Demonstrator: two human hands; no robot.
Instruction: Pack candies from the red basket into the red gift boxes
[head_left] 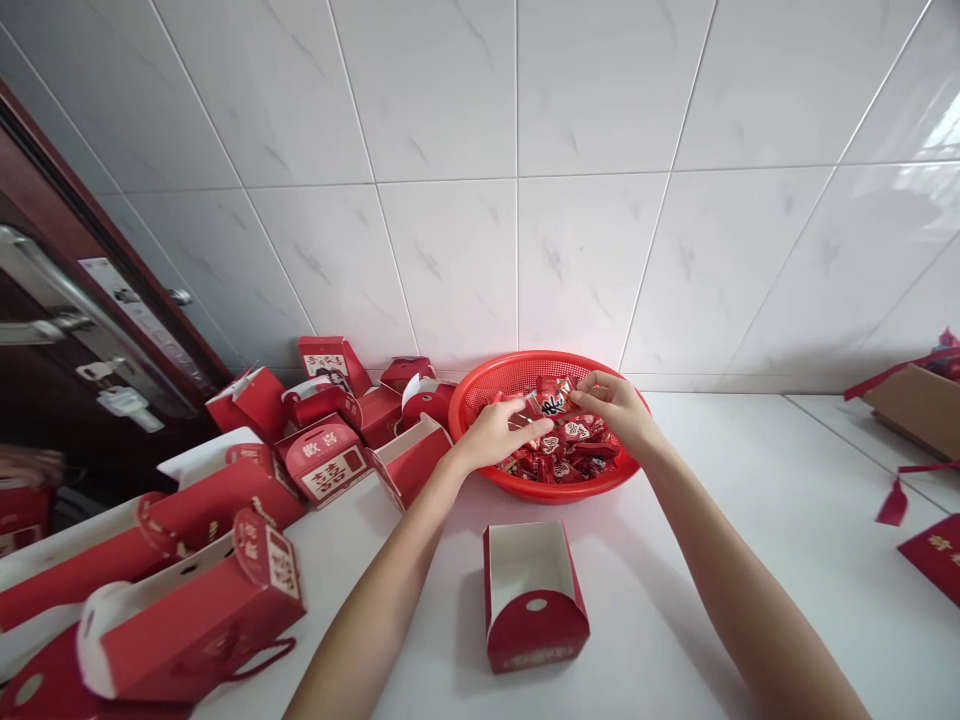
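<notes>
A red plastic basket (459, 408) full of red-wrapped candies (577, 430) stands against the wall. Over it, my left hand (495, 432) and my right hand (616, 402) pinch a wrapped candy (553, 404) between them, one at each end. Its wrapper is clear and red with bold black lettering. Just in front of the basket, between my forearms, sits an open red box (536, 628) with a white inside and a rounded front flap; nothing lies in it.
Several red gift boxes (327, 458), some open, crowd the left side of the white table (637, 620). A brown carton (919, 405) and a red tasselled item (934, 555) lie at the right. Behind rises a tiled wall (450, 90); a door handle (45, 330) is far left.
</notes>
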